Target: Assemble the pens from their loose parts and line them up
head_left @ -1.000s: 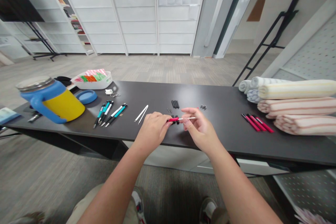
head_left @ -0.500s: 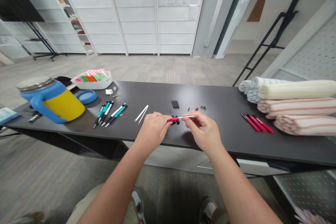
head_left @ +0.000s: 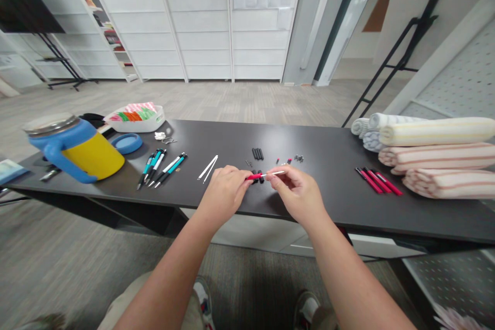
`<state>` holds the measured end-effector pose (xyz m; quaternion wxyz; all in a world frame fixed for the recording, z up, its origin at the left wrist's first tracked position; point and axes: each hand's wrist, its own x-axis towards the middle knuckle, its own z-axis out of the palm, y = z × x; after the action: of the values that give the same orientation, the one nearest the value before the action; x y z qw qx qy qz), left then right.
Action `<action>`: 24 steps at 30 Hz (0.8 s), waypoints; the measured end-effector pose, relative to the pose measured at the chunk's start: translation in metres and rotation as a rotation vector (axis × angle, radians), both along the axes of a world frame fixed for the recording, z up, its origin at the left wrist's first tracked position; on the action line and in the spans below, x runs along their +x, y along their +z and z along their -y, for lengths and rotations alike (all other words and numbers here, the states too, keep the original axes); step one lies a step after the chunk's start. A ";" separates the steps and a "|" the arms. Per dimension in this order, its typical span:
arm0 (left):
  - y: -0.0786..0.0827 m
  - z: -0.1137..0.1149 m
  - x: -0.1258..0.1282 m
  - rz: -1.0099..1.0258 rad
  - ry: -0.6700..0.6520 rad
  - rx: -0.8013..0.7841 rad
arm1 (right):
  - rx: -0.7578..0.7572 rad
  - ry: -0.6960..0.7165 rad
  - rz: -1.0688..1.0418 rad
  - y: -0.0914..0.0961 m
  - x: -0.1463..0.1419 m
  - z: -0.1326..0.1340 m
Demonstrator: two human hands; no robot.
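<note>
My left hand [head_left: 224, 189] pinches a red pen barrel [head_left: 253, 177] above the dark table's front part. From the barrel's right end runs a thin white pen refill [head_left: 276, 172], held between the thumb and fingers of my right hand [head_left: 297, 192]. How deep the refill sits in the barrel cannot be told. Several black rubber-like sleeves [head_left: 258, 153] lie beyond my hands, and other black pieces [head_left: 262, 179] are partly covered by the barrel. Around them are small springs [head_left: 248, 163], short red pieces [head_left: 289, 161] and small metal tips [head_left: 299, 158]. White refills [head_left: 208, 169] rest left of my left hand.
Teal, white and black pens [head_left: 169, 170] lie at left, near a blue-yellow mug [head_left: 93, 157], a blue lid [head_left: 127, 143] and a white tray [head_left: 136, 125] of colourful packets. On the right are red pens [head_left: 381, 181] and stacked rolled towels [head_left: 441, 157].
My right fingers have shifted slightly left with the refill, closer to the barrel. My left hand keeps its pinch; the things on the table stay where they were.
</note>
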<state>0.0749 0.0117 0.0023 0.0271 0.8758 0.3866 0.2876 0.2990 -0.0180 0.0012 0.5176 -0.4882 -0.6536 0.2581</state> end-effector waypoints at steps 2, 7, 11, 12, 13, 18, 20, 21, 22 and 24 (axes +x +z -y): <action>0.000 0.000 0.000 -0.002 -0.004 -0.004 | 0.007 -0.010 0.007 -0.002 0.000 -0.001; 0.001 0.000 0.001 0.020 -0.016 -0.018 | -0.016 0.019 0.008 -0.003 -0.001 -0.003; 0.001 -0.002 -0.001 0.161 0.023 -0.073 | -0.050 0.002 0.004 -0.003 -0.002 -0.003; 0.001 -0.002 -0.003 0.220 0.044 -0.103 | -0.046 -0.032 0.021 -0.003 -0.002 -0.003; 0.001 -0.003 -0.004 0.281 0.068 -0.138 | -0.032 -0.071 0.056 -0.003 -0.002 -0.003; 0.001 -0.005 -0.010 0.522 0.149 -0.303 | 0.082 -0.176 0.467 0.012 -0.005 -0.016; 0.001 -0.006 -0.011 0.573 0.153 -0.341 | 0.046 -0.179 0.633 0.024 -0.011 -0.030; 0.001 -0.006 -0.012 0.591 0.151 -0.354 | 0.001 -0.176 0.713 0.030 -0.014 -0.038; 0.000 -0.006 -0.012 0.602 0.149 -0.364 | -0.060 -0.169 0.786 0.036 -0.018 -0.046; 0.000 -0.007 -0.013 0.613 0.143 -0.377 | -0.170 -0.153 0.878 0.044 -0.027 -0.063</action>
<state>0.0622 0.0182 0.0026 0.2827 0.6995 0.4669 0.4613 0.2723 0.0454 0.0448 0.1669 -0.6390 -0.7498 0.0405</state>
